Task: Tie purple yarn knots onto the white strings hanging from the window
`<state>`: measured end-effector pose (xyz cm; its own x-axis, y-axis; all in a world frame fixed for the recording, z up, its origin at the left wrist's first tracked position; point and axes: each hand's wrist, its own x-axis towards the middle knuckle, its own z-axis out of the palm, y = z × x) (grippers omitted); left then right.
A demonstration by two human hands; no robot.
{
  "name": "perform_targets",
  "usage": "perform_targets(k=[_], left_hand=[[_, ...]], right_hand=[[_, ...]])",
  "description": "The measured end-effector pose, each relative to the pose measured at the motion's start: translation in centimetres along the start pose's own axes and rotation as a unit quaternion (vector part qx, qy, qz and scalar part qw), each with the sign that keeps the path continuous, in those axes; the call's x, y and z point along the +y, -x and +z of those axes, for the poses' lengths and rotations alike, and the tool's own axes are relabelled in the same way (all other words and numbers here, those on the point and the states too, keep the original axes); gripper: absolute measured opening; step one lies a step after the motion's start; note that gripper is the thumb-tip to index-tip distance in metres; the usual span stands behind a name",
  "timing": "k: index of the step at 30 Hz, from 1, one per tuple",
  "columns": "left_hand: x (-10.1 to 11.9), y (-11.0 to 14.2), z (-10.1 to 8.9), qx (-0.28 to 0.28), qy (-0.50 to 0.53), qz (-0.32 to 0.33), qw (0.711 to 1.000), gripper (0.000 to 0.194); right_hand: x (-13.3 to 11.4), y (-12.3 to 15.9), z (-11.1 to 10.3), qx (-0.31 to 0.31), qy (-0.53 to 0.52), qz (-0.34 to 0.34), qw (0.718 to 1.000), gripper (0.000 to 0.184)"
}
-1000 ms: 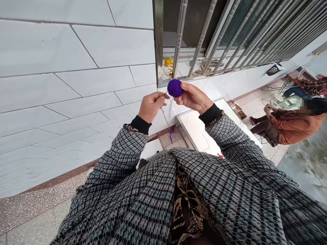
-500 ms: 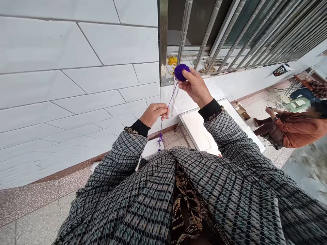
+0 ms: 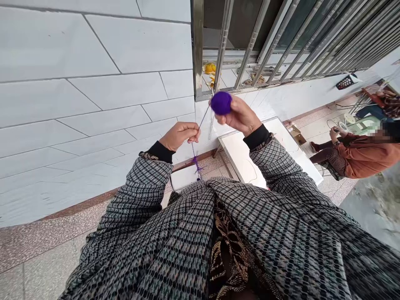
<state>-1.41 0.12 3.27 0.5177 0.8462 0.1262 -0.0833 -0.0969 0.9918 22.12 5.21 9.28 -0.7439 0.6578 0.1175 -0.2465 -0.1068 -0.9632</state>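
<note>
My right hand (image 3: 240, 116) grips a small purple yarn ball (image 3: 221, 103) in front of the barred window. A thin purple thread (image 3: 203, 118) runs from the ball down to my left hand (image 3: 180, 135), which pinches it between thumb and fingers. Below the left hand the thread hangs loose and ends in a small tangle (image 3: 196, 163) above my lap. Both arms wear a grey checked coat with black cuffs.
A white tiled wall (image 3: 93, 104) fills the left. Steel window bars (image 3: 250, 46) stand ahead, with yellow bits on the sill. A white table (image 3: 243, 160) stands below my right arm. Another person in an orange top (image 3: 359, 156) sits at the right.
A second ago the two hands were close together at the ball. The right hand rose and drew thread out, then came down a little. The left hand stayed low, pinching the thread.
</note>
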Motion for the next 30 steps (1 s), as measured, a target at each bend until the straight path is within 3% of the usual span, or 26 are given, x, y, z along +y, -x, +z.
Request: perform_targets(k=[2,4,6,8,10,12,14,16,18,21,24,27,30], left_hand=[[0.0,-0.3,0.7,-0.010,-0.002,0.008,1.000,0.018],[0.5,-0.4,1.3,-0.022,-0.013,0.012,1.000,0.017],[1.1,-0.4,1.4,-0.030,-0.027,0.012,0.999,0.016],[1.5,-0.3,1.2,-0.035,-0.036,0.013,0.999,0.016],[1.6,-0.2,0.6,-0.027,-0.035,0.018,0.999,0.017],[1.2,-0.2,-0.2,-0.007,-0.021,0.025,0.999,0.016],[0.3,-0.4,-0.8,0.009,0.007,0.030,0.999,0.017],[-0.9,-0.6,-1.0,0.017,0.059,0.036,0.997,0.023],[-2.7,-0.8,-0.9,0.018,0.129,0.044,0.991,0.031],[-6.7,-0.6,-0.4,-0.001,0.213,0.025,0.977,0.044],[-11.6,0.7,-0.1,-0.043,0.238,-0.066,0.968,0.063],[-16.3,3.7,-0.1,-0.080,0.245,-0.171,0.951,0.071],[-20.0,7.5,-0.6,-0.016,0.257,-0.223,0.940,0.062]], right_hand=[[0.0,-1.3,0.8,0.093,-0.057,-0.036,0.993,0.078],[0.2,-2.6,1.5,0.165,-0.023,-0.036,0.985,0.063],[0.3,-3.4,1.7,0.217,0.100,-0.018,0.971,0.044],[0.2,-3.4,1.3,0.222,0.274,0.020,0.936,0.033],[-0.3,-2.6,0.7,0.128,0.420,0.096,0.893,0.031],[-1.0,-1.4,0.1,-0.047,0.452,0.188,0.871,0.034],[-1.4,-0.2,-0.2,-0.192,0.373,0.225,0.880,0.044],[-1.6,0.5,-0.1,-0.219,0.262,0.174,0.924,0.060],[-1.6,0.6,0.4,-0.152,0.169,0.082,0.970,0.072],[-2.1,0.0,1.6,-0.022,0.092,-0.014,0.995,0.074],[-3.7,-0.5,2.0,0.075,0.096,-0.051,0.991,0.074],[-6.1,-0.7,1.1,0.136,0.052,-0.115,0.983,0.072],[-8.7,-0.4,-0.9,0.174,-0.050,-0.209,0.961,0.065]])
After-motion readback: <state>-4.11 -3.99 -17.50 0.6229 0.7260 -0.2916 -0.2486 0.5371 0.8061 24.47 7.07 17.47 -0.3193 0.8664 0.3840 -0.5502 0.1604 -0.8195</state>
